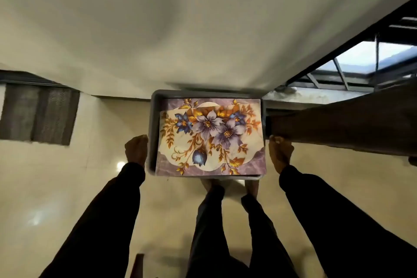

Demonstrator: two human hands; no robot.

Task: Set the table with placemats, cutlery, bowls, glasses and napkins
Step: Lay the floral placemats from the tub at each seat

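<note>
The left hand (136, 151) is clenched on the left rim of a grey tray (153, 119), knuckles up and fingers curled down over the edge. The right hand (279, 153) grasps the opposite rim the same way, though how far its fingertips wrap underneath cannot be made out. Both arms reach forward and slightly inward in dark sleeves (108, 210), wrists roughly level, so the tray is carried flat between the two hands.

Inside the tray, between the hands, lie the placemats (209, 135), printed with purple and blue flowers and gold leaves. The top one sits slightly askew over another of the same pattern, whose edge shows at the side farthest from the hands.

Below the tray, between the forearms, the person's bare feet (212, 185) stand on a glossy beige floor (56, 187). Beyond the hands rises a plain white wall (203, 29).
</note>
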